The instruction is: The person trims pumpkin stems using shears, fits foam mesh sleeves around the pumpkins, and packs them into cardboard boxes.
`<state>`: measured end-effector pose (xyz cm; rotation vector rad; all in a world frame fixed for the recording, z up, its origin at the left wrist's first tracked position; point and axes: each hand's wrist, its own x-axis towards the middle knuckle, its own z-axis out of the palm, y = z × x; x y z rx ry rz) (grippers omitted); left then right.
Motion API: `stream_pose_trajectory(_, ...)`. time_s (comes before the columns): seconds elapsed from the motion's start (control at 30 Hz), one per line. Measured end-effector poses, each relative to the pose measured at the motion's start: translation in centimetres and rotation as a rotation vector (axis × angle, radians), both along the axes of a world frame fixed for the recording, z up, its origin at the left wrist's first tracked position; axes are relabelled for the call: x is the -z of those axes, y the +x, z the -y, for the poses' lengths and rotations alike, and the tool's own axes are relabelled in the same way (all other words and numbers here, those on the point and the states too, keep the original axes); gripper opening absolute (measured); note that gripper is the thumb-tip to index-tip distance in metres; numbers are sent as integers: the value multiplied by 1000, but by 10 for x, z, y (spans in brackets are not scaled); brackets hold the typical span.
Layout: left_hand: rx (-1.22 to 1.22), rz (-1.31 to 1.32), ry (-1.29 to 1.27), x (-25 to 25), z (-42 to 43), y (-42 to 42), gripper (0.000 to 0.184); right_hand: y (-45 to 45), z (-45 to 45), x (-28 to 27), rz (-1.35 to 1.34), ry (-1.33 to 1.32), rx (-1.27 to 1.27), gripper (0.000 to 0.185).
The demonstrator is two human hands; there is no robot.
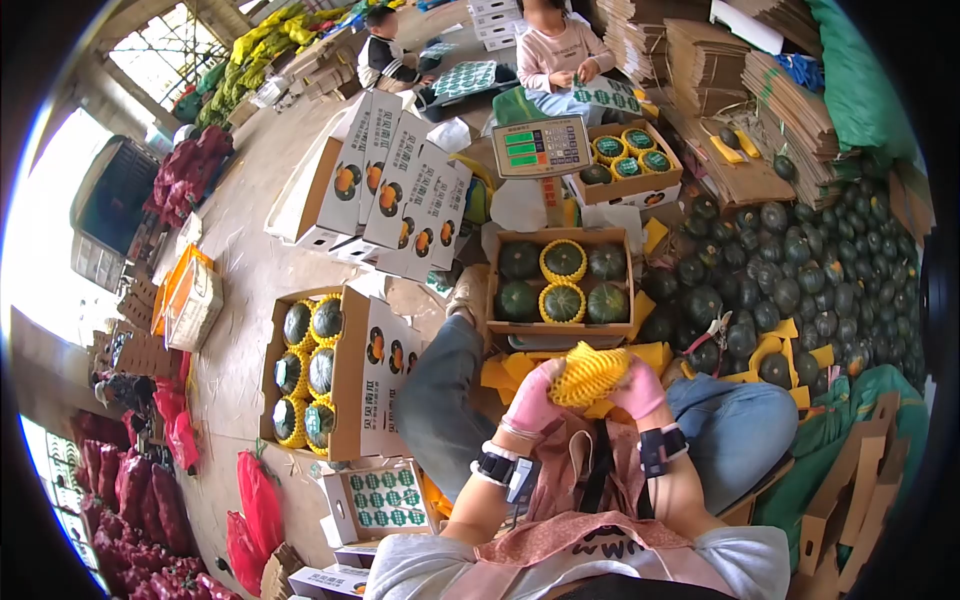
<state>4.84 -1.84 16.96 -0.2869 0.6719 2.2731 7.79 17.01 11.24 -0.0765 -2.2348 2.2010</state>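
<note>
Both my hands wear pink gloves and meet in front of my lap. My left hand (pixel 536 402) grips the left side of a yellow foam net (pixel 590 376), and my right hand (pixel 638 390) has the net's right side. Whether anything is inside the net cannot be made out. Just beyond, an open carton (pixel 492 290) holds several green squashes; two of them, such as the front middle one (pixel 562 302), wear yellow nets. More loose yellow nets (pixel 655 355) lie between my hands and this carton.
Left stands a carton (pixel 350 375) of netted squashes, with a sticker sheet (pixel 388 497) nearer me. Ahead are a scale display (pixel 541 147) and another filled carton (pixel 655 185). A squash pile (pixel 790 270) spreads right. Two people (pixel 560 50) (pixel 385 55) sit at the back.
</note>
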Motion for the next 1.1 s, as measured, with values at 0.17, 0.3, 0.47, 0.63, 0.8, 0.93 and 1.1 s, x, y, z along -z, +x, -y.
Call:
stream_pose_trajectory(0.17,138,-480,-101,37,12,-6,23,12,-3,-13,-312,39,-212,31)
stream_pose_trajectory(0.3,38,-682,-396,25,-4,-5,12,5,15,-13,248,-910,-166,29)
stream_pose_trajectory(0.47,-152,-1075,-896,18,-21,-1,10,5,26,-30,205,-830,0,26)
stream_pose_trajectory(0.63,-59,-946,-437,30,-11,-2,12,4,9,5,-9,-208,-94,15)
stream_pose_trajectory(0.8,805,-690,-91,29,32,-21,32,14,3,-50,319,-395,-396,19)
stream_pose_trajectory(0.93,412,-344,-159,0,38,-13,22,47,8,-45,666,-1226,-568,52)
stream_pose_trajectory(1.1,531,-22,10,21,17,0,49,48,-20,-23,431,-1118,-407,35)
